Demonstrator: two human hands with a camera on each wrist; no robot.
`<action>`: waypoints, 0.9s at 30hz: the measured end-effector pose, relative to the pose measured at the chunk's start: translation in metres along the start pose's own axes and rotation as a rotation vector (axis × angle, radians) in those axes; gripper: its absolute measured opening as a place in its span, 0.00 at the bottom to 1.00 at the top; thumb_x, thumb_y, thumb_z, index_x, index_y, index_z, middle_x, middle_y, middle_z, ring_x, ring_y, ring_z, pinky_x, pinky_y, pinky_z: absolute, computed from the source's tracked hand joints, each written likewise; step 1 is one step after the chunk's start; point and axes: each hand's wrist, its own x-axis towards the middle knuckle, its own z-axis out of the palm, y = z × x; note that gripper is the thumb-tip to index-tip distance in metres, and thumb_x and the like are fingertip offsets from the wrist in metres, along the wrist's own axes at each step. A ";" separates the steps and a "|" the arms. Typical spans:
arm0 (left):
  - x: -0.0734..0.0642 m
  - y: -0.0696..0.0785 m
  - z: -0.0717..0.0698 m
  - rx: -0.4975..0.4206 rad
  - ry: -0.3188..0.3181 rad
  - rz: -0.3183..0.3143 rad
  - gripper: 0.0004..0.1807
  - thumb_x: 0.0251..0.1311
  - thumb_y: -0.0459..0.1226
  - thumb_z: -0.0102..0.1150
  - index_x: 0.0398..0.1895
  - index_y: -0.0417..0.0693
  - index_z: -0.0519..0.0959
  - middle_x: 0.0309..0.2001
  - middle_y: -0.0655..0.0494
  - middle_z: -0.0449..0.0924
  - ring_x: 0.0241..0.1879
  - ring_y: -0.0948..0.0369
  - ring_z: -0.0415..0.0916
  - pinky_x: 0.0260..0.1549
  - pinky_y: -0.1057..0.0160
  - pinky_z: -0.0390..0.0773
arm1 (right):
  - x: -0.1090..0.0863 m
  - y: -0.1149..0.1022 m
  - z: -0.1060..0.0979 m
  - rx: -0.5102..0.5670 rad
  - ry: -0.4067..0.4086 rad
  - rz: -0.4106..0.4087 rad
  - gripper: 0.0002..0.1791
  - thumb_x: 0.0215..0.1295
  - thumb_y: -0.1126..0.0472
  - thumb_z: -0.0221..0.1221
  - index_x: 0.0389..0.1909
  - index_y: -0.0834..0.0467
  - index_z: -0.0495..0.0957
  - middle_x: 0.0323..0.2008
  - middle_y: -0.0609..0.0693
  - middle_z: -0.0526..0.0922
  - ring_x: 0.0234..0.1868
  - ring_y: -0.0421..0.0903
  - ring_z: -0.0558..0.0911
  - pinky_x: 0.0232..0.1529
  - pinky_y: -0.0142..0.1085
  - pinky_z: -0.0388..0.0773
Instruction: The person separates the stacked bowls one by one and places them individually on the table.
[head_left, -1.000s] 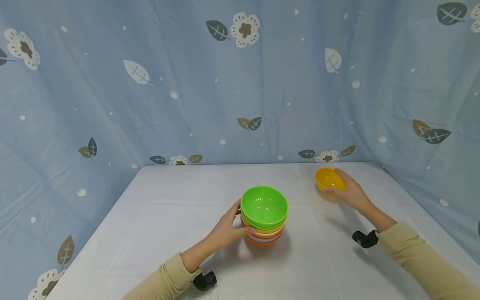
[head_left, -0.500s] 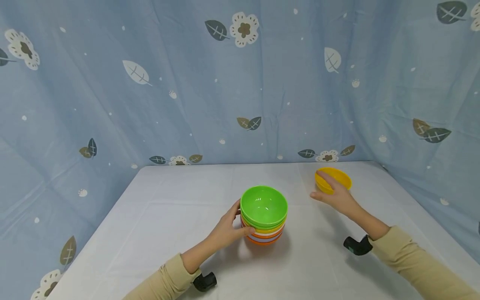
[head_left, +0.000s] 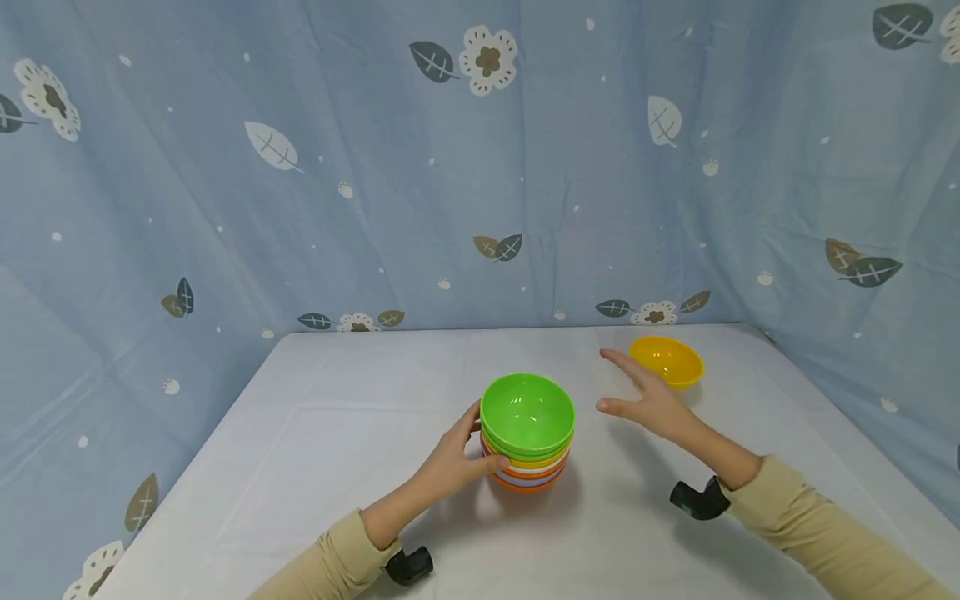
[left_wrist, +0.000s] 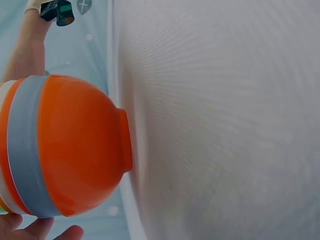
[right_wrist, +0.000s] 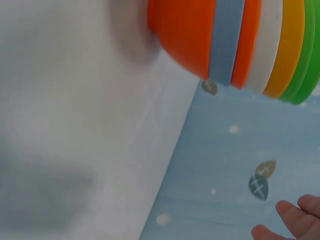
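Observation:
A stack of nested bowls (head_left: 528,417) stands upright in the middle of the table, a green one on top. Below it come yellow, white, orange and blue-grey rims, down to an orange bowl (left_wrist: 82,145) at the bottom. My left hand (head_left: 448,461) grips the stack from the left, thumb on the near side, fingers partly hidden behind it. To the right, a single yellow bowl (head_left: 671,360) sits upright near the back. My right hand (head_left: 658,406) hovers between that bowl and the stack, thumb and fingers spread, holding nothing; its fingertips (right_wrist: 295,220) show in the right wrist view.
A white cloth covers the table (head_left: 360,383). Behind and beside it hangs a blue curtain (head_left: 345,233) with leaves and flowers. Black wrist cameras stick out under both sleeves.
My right hand has let go of the yellow bowl and moved left and nearer, toward the stack. The yellow bowl stays at the back right. My left hand and the stack have not moved.

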 end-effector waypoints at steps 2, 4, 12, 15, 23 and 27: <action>0.000 0.000 0.000 -0.001 0.000 -0.004 0.48 0.49 0.48 0.66 0.71 0.55 0.50 0.64 0.51 0.62 0.61 0.49 0.62 0.55 0.39 0.62 | 0.000 -0.004 0.003 0.000 -0.012 -0.019 0.44 0.53 0.49 0.64 0.67 0.62 0.56 0.67 0.63 0.57 0.66 0.65 0.55 0.57 0.65 0.56; -0.001 0.000 0.000 -0.004 0.000 -0.005 0.48 0.49 0.48 0.65 0.71 0.54 0.50 0.64 0.52 0.63 0.61 0.49 0.62 0.55 0.39 0.62 | 0.000 -0.007 0.006 0.002 -0.028 -0.035 0.44 0.53 0.49 0.64 0.67 0.61 0.56 0.67 0.62 0.57 0.66 0.64 0.56 0.57 0.65 0.57; -0.001 0.002 -0.001 -0.007 0.001 0.001 0.48 0.49 0.48 0.65 0.71 0.54 0.50 0.63 0.51 0.63 0.61 0.49 0.62 0.55 0.40 0.63 | 0.001 -0.018 0.018 0.029 -0.090 -0.124 0.46 0.51 0.49 0.65 0.68 0.58 0.56 0.67 0.61 0.58 0.66 0.63 0.57 0.57 0.64 0.58; -0.001 0.003 -0.001 -0.007 0.001 0.002 0.48 0.49 0.48 0.66 0.71 0.52 0.50 0.64 0.51 0.63 0.61 0.49 0.62 0.55 0.40 0.63 | 0.002 -0.021 0.021 0.060 -0.116 -0.150 0.47 0.51 0.48 0.65 0.68 0.58 0.55 0.67 0.61 0.57 0.66 0.63 0.56 0.58 0.63 0.57; -0.002 0.004 -0.001 -0.005 0.004 -0.001 0.48 0.49 0.49 0.65 0.71 0.52 0.50 0.63 0.50 0.63 0.61 0.49 0.62 0.55 0.41 0.63 | 0.003 -0.027 0.030 0.101 -0.146 -0.210 0.48 0.50 0.44 0.65 0.68 0.60 0.54 0.67 0.62 0.57 0.66 0.64 0.56 0.59 0.63 0.57; -0.001 0.002 -0.001 -0.008 0.000 0.006 0.47 0.50 0.48 0.65 0.71 0.53 0.50 0.64 0.52 0.62 0.61 0.50 0.62 0.56 0.41 0.63 | 0.003 -0.029 0.033 0.126 -0.167 -0.202 0.50 0.49 0.44 0.65 0.68 0.61 0.54 0.67 0.63 0.56 0.66 0.65 0.55 0.59 0.64 0.56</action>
